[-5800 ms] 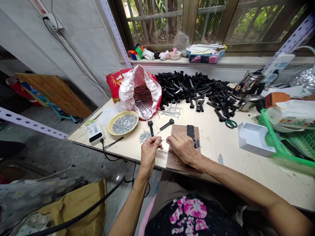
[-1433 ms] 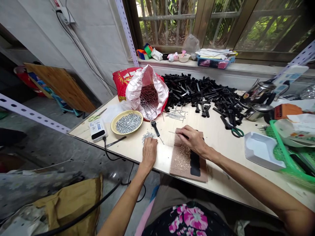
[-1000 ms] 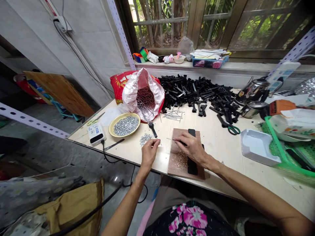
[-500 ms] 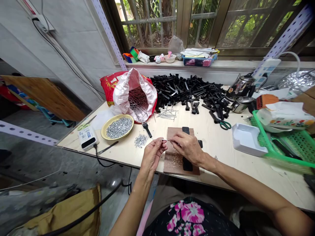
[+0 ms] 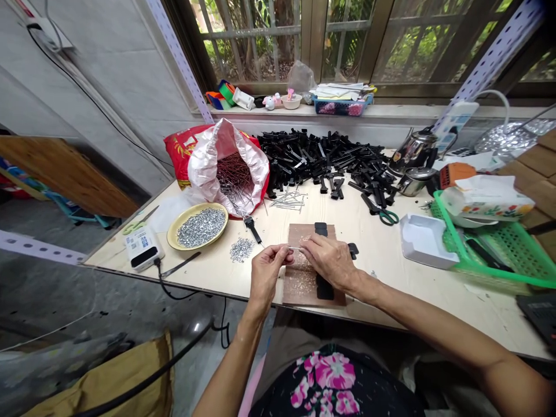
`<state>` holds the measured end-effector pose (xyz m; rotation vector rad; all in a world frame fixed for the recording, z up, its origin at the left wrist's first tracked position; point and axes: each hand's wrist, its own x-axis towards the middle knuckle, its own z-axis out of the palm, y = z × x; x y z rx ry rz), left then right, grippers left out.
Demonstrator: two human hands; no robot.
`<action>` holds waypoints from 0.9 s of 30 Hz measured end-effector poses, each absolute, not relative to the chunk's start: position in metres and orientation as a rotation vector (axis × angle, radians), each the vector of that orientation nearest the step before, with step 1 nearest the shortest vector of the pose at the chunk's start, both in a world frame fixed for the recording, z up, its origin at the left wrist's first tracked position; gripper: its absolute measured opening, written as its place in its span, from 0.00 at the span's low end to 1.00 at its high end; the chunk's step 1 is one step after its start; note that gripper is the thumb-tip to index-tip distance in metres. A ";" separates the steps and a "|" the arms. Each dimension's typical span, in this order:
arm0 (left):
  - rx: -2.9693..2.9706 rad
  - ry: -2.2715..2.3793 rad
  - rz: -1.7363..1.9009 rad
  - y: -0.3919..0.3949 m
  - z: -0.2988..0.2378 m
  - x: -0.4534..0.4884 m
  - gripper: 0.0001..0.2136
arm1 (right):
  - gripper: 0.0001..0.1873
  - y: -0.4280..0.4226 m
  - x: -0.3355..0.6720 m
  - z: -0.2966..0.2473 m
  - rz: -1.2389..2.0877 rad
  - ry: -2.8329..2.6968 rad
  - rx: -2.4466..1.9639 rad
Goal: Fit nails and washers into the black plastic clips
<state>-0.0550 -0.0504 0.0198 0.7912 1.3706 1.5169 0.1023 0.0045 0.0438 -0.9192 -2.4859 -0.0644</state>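
Note:
My left hand (image 5: 267, 272) and my right hand (image 5: 326, 262) meet over the near edge of a wooden table (image 5: 382, 255). Both pinch a thin metal pin (image 5: 295, 249) that spans the gap between them. Something tiny sits in the left fingertips; I cannot make it out. Under my right hand lies a brown board (image 5: 304, 272) with a black plastic part (image 5: 324, 284) on it. A small heap of silver bits (image 5: 241, 249) lies just left of my left hand.
A yellow dish of silver bits (image 5: 197, 225), a red-and-white bag of pins (image 5: 228, 168), loose pins (image 5: 290, 200), a big pile of black parts (image 5: 324, 162), scissors (image 5: 382, 213), a white tray (image 5: 428, 249), a green basket (image 5: 499, 249) and a kettle (image 5: 412, 153) crowd the table.
My left hand left the heap of silver bits and rose to meet my right hand. My right hand brought the pin back over the board. Both now pinch it together.

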 end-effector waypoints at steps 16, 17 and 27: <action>0.859 1.402 1.442 -0.043 0.018 -0.049 0.12 | 0.12 0.007 0.113 0.037 0.154 -2.494 -0.984; 0.869 1.408 1.436 -0.042 0.018 -0.048 0.12 | 0.14 0.007 0.114 0.037 0.157 -2.501 -1.003; 0.936 1.429 1.386 -0.040 0.014 -0.045 0.13 | 0.09 0.013 0.127 0.032 0.500 -2.433 -0.847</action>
